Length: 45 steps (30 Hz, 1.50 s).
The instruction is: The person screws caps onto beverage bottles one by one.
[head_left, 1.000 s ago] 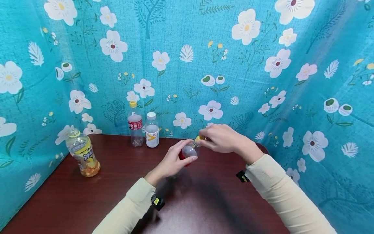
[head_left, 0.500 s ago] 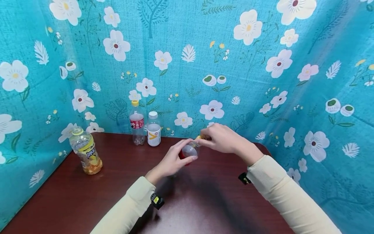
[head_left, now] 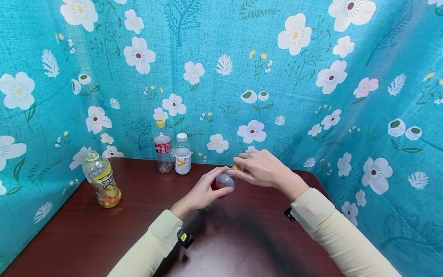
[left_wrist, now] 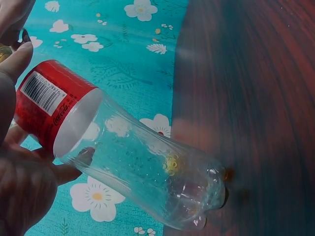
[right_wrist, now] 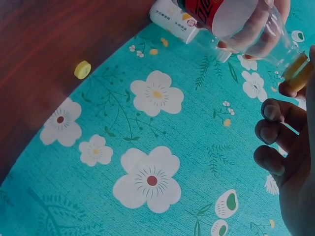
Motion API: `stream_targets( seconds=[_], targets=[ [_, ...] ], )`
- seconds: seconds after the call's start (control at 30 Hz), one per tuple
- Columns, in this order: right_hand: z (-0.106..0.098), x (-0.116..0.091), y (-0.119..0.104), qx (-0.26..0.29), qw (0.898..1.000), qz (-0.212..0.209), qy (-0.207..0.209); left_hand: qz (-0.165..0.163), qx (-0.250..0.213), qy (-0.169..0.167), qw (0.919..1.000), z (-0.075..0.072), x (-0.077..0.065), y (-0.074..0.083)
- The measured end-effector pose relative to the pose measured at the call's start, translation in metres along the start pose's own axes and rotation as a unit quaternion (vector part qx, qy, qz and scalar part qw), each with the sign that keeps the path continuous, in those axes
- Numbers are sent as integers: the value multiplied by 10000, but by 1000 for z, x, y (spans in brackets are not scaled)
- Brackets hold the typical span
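My left hand point(head_left: 202, 192) grips a clear plastic Coca-Cola bottle point(left_wrist: 142, 162) around its upper part, near the red label point(left_wrist: 54, 101). In the left wrist view the bottle is tilted, its base low over the table, and looks drained apart from a little moisture. At the bottle's neck, my right hand point(head_left: 259, 167) pinches a yellow cap point(right_wrist: 298, 73) between thumb and index finger. The other fingers point(right_wrist: 270, 160) of that hand are bent, away from the bottle. Whether the cap sits fully on the thread cannot be told.
A capped bottle with a red label point(head_left: 162, 147) and a white-capped bottle point(head_left: 182, 159) stand at the table's back edge. A yellow-labelled bottle point(head_left: 105, 184), uncapped, holds amber liquid at left. A loose yellow cap point(right_wrist: 82, 70) lies near the edge. Floral curtains point(head_left: 214, 77) surround the table point(head_left: 138, 231).
My right hand's fingers have shifted around the cap and the hand sits slightly lower. My left hand keeps its grip on the bottle. The head view has turned a little left.
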State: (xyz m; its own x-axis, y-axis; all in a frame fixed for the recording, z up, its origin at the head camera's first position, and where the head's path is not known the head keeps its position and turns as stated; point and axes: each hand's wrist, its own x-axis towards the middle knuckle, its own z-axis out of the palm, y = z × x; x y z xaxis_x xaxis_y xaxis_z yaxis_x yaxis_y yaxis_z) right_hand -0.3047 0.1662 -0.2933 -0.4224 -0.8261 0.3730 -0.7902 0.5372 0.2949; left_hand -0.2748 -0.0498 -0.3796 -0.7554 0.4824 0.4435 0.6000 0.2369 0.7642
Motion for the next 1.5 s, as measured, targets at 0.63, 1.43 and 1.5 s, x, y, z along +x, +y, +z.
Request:
stream_targets(
  seconds=[0.63,1.43,1.5],
  targets=[
    [7,1,-15,-293,9939,1061,53,302,370,647,9968,17,3,-29],
    [-13,4,0,2211,9711,615,-661,153,265,886,9956,17,6,-32],
    [-11,5,1,2317,9700,539,-497,162,222,886,9957,16,6,-32]
  ],
)
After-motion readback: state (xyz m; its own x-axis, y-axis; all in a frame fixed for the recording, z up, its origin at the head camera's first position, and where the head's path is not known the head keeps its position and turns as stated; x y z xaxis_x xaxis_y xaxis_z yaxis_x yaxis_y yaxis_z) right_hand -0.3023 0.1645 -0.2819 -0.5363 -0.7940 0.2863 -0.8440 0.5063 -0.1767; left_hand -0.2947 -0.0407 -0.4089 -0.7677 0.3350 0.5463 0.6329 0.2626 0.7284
